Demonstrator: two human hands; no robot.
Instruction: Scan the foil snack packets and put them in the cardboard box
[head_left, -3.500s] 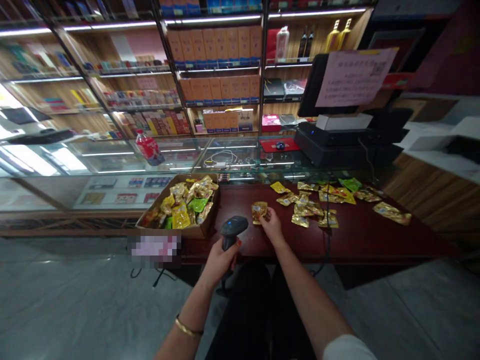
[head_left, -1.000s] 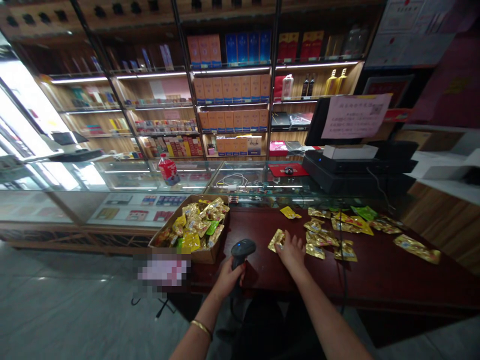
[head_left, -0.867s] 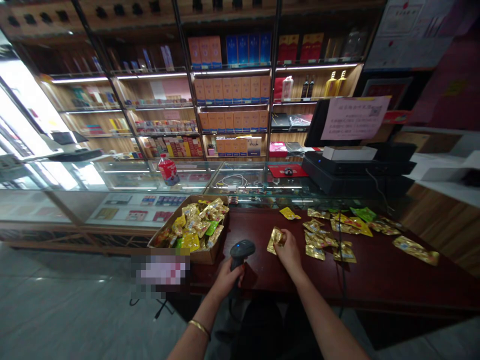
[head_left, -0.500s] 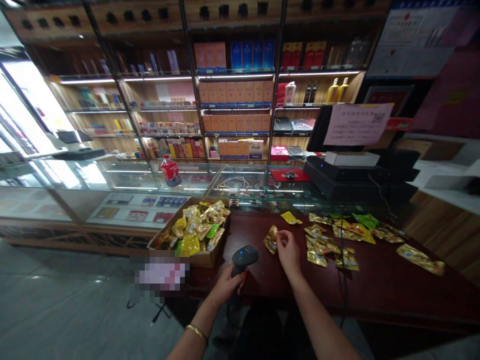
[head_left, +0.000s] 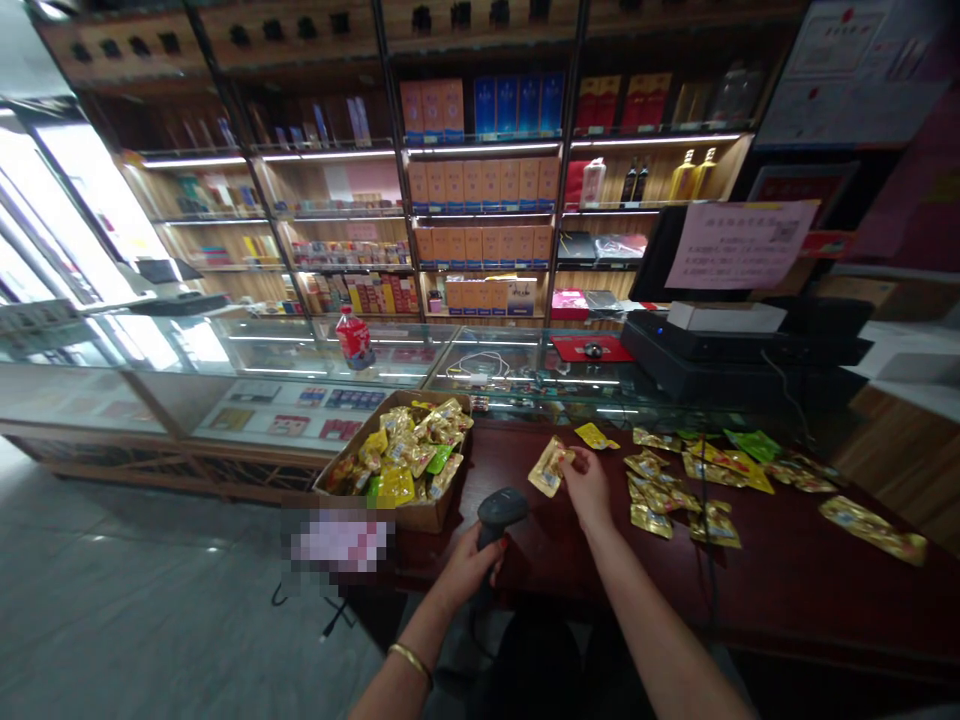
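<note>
My left hand (head_left: 474, 568) is wrapped round the handle of a dark barcode scanner (head_left: 502, 507), its head tilted toward the right. Between the fingertips of my right hand (head_left: 589, 487) is the right edge of a gold snack packet (head_left: 548, 467), held just above the dark red table (head_left: 555, 560). To the left stands a cardboard box (head_left: 427, 516) full of gold, yellow and green packets (head_left: 409, 450). Right of my right hand lie several loose gold packets (head_left: 658, 492), with a yellow packet (head_left: 596, 436) behind it.
A glass display counter (head_left: 405, 345) runs behind the table, with a red bottle (head_left: 353, 340) on it. At the back right stand a monitor with a paper sign (head_left: 739, 245) and a black cash drawer (head_left: 735, 350). A dark cable (head_left: 706, 560) crosses the table's right part.
The gold packet in my right hand has turned so that more of its broad face shows. My left hand keeps the scanner. The whole view has shifted slightly.
</note>
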